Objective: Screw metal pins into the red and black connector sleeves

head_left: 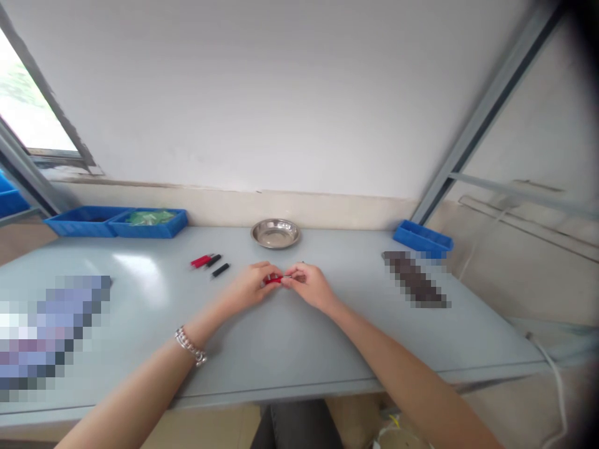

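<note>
Holding a slim red cylindrical piece (272, 280), apparently of hard plastic, between the left hand (248, 287) and the right hand (312, 288), over the middle of the pale grey-blue worktop (281, 355). Closed along the red barrel with the left fingers; narrowed to a pinch on a thin dark tip at its right end with the right fingers. Cannot tell one part from two at that joint, mostly covered by fingertips. Should weigh very little and hardly flex. Likely to slip a little, being smooth, and to roll if laid loose, being round. Best gripped along the barrel between thumb and forefinger, with only light pressure on the tip, probably the more fragile part. Looks much like the loose black cylinders (221, 270) and the red cluster (200, 261) off to the left. Sits nearer than the round, shallow, shiny metal dish (275, 246).
</note>
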Tool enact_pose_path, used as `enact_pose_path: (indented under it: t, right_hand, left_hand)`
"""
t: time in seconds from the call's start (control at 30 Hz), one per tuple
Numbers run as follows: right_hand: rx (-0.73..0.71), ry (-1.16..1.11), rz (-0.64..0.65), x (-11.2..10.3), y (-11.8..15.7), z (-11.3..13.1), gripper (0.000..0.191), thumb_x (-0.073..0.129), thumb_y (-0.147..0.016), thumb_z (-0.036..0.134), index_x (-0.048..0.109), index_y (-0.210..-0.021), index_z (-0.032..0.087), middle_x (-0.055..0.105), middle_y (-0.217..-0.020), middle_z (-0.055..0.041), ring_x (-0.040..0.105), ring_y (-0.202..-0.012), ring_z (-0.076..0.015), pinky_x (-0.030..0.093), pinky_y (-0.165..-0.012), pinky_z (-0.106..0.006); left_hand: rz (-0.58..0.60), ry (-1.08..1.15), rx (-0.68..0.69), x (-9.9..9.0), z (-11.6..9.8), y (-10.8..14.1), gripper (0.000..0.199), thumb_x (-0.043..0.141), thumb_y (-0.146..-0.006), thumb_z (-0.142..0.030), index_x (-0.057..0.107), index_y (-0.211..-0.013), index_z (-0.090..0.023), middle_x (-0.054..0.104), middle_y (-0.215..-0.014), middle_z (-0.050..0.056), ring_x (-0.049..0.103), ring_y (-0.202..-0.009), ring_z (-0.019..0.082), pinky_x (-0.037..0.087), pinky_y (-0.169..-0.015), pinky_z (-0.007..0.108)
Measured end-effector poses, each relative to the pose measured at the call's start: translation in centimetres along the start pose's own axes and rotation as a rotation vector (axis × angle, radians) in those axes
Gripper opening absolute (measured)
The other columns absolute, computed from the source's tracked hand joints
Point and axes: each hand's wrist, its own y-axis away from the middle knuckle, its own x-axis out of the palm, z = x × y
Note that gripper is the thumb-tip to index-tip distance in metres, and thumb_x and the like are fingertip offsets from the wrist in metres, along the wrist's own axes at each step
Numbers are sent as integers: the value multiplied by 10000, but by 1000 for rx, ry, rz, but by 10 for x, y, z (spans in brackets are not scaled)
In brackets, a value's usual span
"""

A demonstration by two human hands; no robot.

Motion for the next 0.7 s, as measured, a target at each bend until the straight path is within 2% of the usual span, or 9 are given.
enact_pose_path:
  t: [0.23, 0.37, 0.47, 0.6, 0.7]
  right_hand:
    - [-83, 380, 1, -5, 5, 6, 359, 396, -814, 423, 495, -570, 179, 546, -548, 13, 484, -523, -101, 360, -539, -222]
    - [-174, 520, 44, -6, 7, 9, 243, 443, -804, 356, 500, -640, 187, 515, -579, 22, 453, -556, -101, 316, -541, -211]
    - [-197, 565, 61, -7, 7, 10, 180, 432, -814, 270, 508, -670, 192, 497, -579, 26, 447, -571, -103, 309, -560, -214]
    - [-171, 571, 86, -8, 7, 13, 357, 344, -855, 367, 489, -583, 187, 492, -529, 21, 456, -557, -113, 319, -579, -230]
    - [-192, 544, 16, -8, 7, 13, 313, 369, -841, 412, 513, -671, 193, 536, -593, 16, 469, -590, -116, 322, -593, -226]
  left_hand:
    - [-48, -8, 25, 4, 0, 0, 180, 475, -784, -289, 577, -887, -183, 576, -807, 35, 529, -639, 118, 422, -627, 244]
    - [-62, -8, 34, 1, -2, 0, 172, 456, -796, -259, 576, -885, -174, 577, -821, 39, 534, -668, 120, 422, -646, 243]
    - [-70, -13, 29, -2, -4, 0, 169, 462, -793, -256, 574, -885, -168, 573, -827, 42, 531, -675, 120, 421, -642, 239]
    - [-68, 9, 39, -3, -5, 0, 166, 458, -797, -259, 574, -875, -171, 570, -825, 41, 529, -676, 118, 425, -637, 234]
    - [-63, 22, 44, -2, -5, 0, 171, 454, -799, -263, 575, -878, -170, 572, -830, 44, 528, -673, 119, 427, -633, 235]
